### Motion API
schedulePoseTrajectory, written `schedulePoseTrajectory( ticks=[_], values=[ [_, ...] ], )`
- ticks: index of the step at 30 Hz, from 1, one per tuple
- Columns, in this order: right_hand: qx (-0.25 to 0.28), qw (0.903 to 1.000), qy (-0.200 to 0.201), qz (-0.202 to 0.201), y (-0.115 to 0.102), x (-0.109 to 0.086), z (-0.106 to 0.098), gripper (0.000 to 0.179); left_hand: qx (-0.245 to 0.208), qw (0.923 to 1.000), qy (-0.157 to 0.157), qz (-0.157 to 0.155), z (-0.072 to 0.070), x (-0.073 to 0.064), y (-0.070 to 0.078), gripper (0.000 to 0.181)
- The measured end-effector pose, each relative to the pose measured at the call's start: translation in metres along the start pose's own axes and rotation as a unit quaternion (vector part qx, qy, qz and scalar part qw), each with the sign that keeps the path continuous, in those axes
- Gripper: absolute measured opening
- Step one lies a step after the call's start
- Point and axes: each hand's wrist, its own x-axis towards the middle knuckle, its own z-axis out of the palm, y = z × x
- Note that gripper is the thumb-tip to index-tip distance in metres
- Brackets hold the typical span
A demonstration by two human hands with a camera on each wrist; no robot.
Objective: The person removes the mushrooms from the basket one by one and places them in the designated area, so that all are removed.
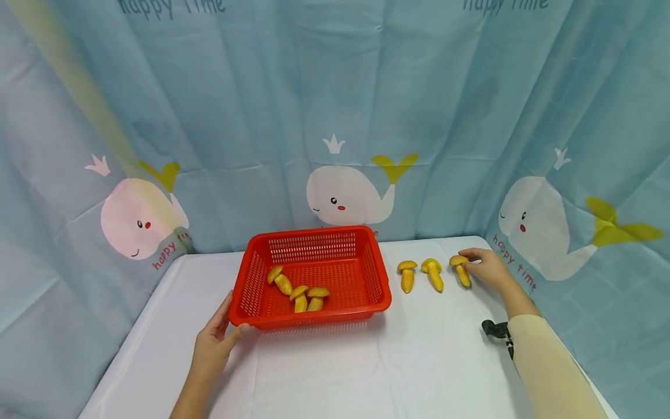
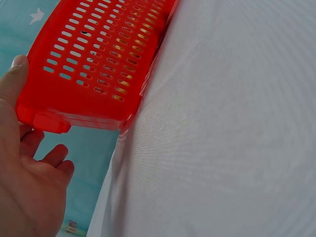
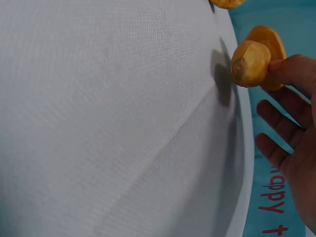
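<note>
My left hand (image 1: 213, 340) grips the left front corner of a red plastic basket (image 1: 335, 317), thumb at the rim and fingers on the outer side. In the left wrist view the thumb lies on the slotted wall and the other fingers curl below the rim. Three yellow-brown mushrooms lie in the basket, among them a tilted mushroom (image 1: 280, 280). At the far right, my right hand (image 1: 487, 267) pinches a yellow mushroom (image 3: 251, 64) between thumb and forefinger; the other fingers are spread loosely. To its left lie another mushroom (image 1: 433, 274) and a further mushroom (image 1: 406, 276).
A white cloth covers the table (image 1: 324, 372). Blue curtains (image 1: 262, 116) printed with whales hang at the back and both sides, the right one close to my right arm. A small black object (image 1: 494, 329) shows beside the right sleeve (image 1: 549, 366).
</note>
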Motion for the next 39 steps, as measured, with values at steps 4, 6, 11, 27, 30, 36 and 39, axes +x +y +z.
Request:
schedulePoseTrajectory(
  ticks=[4, 6, 11, 27, 30, 36, 39],
  values=[
    [-0.003, 1.0, -0.005, 0.007, 0.003, 0.003, 0.002, 0.035, 0.0, 1.0, -0.001, 0.004, -0.001, 0.0, -0.001, 0.078],
    [-0.004, 0.9999, -0.01, 0.012, 0.004, 0.004, 0.003, 0.035, 0.002, 1.0, -0.001, 0.004, -0.001, 0.0, -0.002, 0.079],
    [0.009, 0.9991, -0.03, 0.028, 0.005, 0.004, 0.005, 0.036, 0.008, 1.0, -0.002, 0.006, -0.002, 0.0, -0.002, 0.078],
    [-0.002, 0.9993, -0.036, -0.008, -0.001, 0.0, -0.002, 0.038, 0.02, 0.9998, 0.003, 0.002, -0.002, 0.001, -0.003, 0.08],
    [-0.01, 0.9993, -0.032, -0.015, -0.003, -0.002, -0.004, 0.037, 0.017, 0.9998, 0.002, 0.007, -0.001, 0.0, -0.003, 0.08],
    [-0.016, 0.9995, -0.017, -0.019, -0.007, -0.007, -0.009, 0.04, 0.014, 0.9998, 0.001, 0.011, -0.001, 0.0, -0.003, 0.08],
    [-0.013, 0.9998, -0.01, -0.01, -0.014, -0.012, -0.011, 0.04, 0.013, 0.9998, 0.0, 0.012, -0.001, 0.0, -0.002, 0.08]
  ],
)
